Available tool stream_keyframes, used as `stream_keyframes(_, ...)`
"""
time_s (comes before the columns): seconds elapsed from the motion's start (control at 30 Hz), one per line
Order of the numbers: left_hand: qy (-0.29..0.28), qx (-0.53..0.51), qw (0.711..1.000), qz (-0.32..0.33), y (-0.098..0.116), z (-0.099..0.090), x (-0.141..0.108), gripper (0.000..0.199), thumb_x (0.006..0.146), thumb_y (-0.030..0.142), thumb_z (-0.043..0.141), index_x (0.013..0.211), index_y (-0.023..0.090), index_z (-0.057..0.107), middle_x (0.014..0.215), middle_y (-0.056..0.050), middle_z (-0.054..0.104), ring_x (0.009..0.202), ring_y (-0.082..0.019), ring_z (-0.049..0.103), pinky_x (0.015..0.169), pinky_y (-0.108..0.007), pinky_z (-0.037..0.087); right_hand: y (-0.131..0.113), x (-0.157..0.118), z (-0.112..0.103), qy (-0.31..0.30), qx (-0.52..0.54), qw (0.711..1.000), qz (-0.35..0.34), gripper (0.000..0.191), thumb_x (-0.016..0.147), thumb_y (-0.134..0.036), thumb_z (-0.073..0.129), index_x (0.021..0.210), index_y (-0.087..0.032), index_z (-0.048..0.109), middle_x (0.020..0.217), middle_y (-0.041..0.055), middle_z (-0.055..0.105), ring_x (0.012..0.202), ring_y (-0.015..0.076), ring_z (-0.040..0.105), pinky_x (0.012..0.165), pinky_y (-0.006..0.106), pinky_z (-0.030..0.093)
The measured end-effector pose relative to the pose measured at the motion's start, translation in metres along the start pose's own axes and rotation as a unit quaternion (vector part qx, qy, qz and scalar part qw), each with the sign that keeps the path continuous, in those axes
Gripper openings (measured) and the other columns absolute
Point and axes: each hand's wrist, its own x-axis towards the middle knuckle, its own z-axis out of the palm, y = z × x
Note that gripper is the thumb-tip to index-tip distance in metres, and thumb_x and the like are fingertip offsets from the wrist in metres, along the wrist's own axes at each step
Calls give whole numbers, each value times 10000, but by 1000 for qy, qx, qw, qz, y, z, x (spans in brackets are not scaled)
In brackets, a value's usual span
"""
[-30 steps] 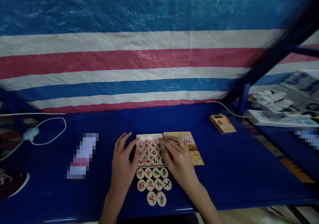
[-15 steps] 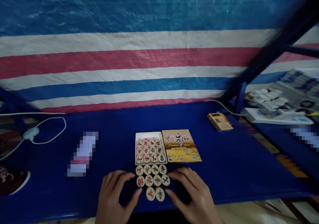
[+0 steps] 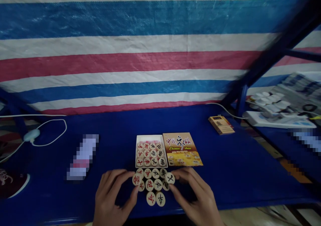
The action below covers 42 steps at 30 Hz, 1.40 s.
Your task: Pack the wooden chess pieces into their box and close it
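Between thumb and forefinger, my left hand pinches a red-marked Chinese chess piece, raised over the stacked pieces. My right hand grips a black-marked Chinese chess piece the same way on the other side. Below and between them stand stacks of round pieces, red-marked ones on the left and black-marked ones on the right. Two nearer pieces, one red and one black, sit closest to me. Just beyond, a white open box holds rows of pieces.
The printed Chinese chess lid lies right of the box. A cigarette pack and a power strip are farther right. To the left are a blurred phone-like object, a white cable and a shoe.
Both hands have closed on the outer pieces of the middle row and lifted them, left one leftward and right one rightward. Other pieces now show beneath them.
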Motion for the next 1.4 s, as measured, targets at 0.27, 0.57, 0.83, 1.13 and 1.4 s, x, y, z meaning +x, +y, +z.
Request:
stream_keyframes(0.27,74,-10,997,33,0,44,51,339,879,126,712,1197,233,666,1100,-43,682,1034,-206,614,906,-387,500,0,60,36,62,-5,998,-26,295,950,-204,649,1243,-226,629,1104,77,685,1027,207,662,870,376,581)
stream_keyframes(0.57,56,-32,998,20,-5,46,39,359,879,120,712,1217,231,659,1112,-49,677,1049,-213,600,907,-394,515,1,48,38,45,1,998,-36,369,935,-169,663,1292,-254,626,1156,63,699,1071,209,657,905,384,572)
stream_keyframes(0.83,37,-86,996,3,-6,38,47,307,891,142,706,1179,240,664,1097,-39,667,1043,-198,604,909,-378,515,2,59,33,28,31,998,-38,339,948,-194,646,1282,-253,635,1129,72,692,1059,218,658,892,396,569)
stream_keyframes(1.13,-9,-113,991,64,-35,41,100,199,891,226,722,1076,232,649,1027,-32,666,974,-199,610,862,-385,506,30,114,10,-62,29,990,-121,271,982,-277,627,1247,-222,647,1109,74,700,990,203,653,883,390,528)
stream_keyframes(1.4,-33,-101,992,65,-45,49,95,234,890,232,713,1113,241,643,1052,-32,676,979,-198,615,868,-392,520,41,111,19,-102,7,987,-121,231,994,-313,618,1209,-233,649,1098,56,712,1001,194,659,977,407,483)
